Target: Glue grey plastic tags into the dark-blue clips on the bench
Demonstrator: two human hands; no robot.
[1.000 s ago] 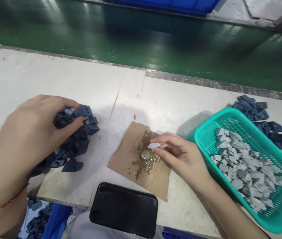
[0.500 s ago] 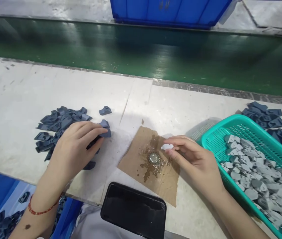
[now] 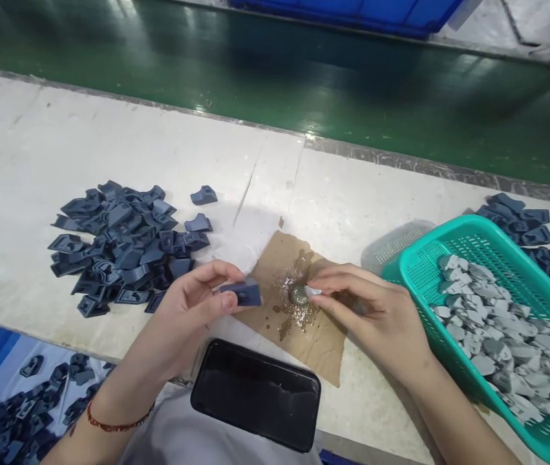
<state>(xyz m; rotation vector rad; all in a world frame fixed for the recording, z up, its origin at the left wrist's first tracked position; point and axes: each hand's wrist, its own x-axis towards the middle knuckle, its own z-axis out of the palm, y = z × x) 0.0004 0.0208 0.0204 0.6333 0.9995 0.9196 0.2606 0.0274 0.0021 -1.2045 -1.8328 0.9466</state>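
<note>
Between the thumb and fingers of my left hand is a dark blue plastic part, held just left of a piece of brown cardboard. My right hand pinches a small light grey plastic piece over the cardboard. The grey piece is at the edge of a small round cap of clear liquid; whether it touches the liquid I cannot tell. Wet splashes surround the cap. Left of my left hand lies a heap of dark blue parts.
A green basket of grey pieces stands at the right, more blue parts behind it. A black phone lies at the near edge. Beyond the white table runs a green belt. Blue parts fill a bin at lower left.
My left hand has come away from the heap, moving right with a blue part in its fingers. My right hand has brought the grey piece left and down to the round cap.
</note>
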